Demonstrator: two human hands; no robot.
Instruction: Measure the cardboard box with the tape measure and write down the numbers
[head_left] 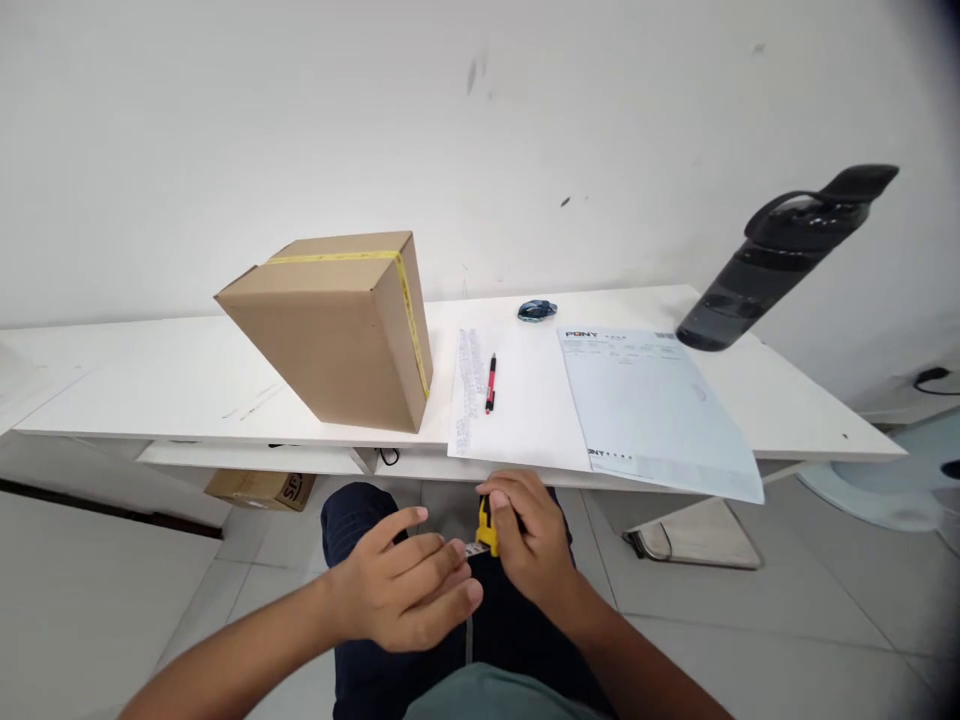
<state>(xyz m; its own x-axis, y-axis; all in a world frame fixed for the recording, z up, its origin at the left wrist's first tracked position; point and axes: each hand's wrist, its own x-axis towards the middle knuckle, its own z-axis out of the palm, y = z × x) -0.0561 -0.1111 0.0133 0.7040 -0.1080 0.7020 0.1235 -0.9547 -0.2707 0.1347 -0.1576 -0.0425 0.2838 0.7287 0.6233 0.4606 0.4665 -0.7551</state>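
Over my lap, my right hand (529,535) is wrapped round a yellow and black tape measure (487,538). A short stretch of its blade (474,549) sticks out to the left. My left hand (412,585) meets that blade, its fingers bent around the end, with the fingertips partly hiding it. On the white desk ahead stands a brown cardboard box (330,350) with a yellow band around it. To its right lie a handwritten sheet (536,420), a red and black pen (491,383) on that sheet, and a printed form (652,400).
A dark water bottle (757,275) stands at the right of the white desk (150,390). Near the wall lies a small dark blue, shiny object (537,310). Another cardboard box (262,487) sits under the desk, and a pale blue chair (892,475) is at the right.
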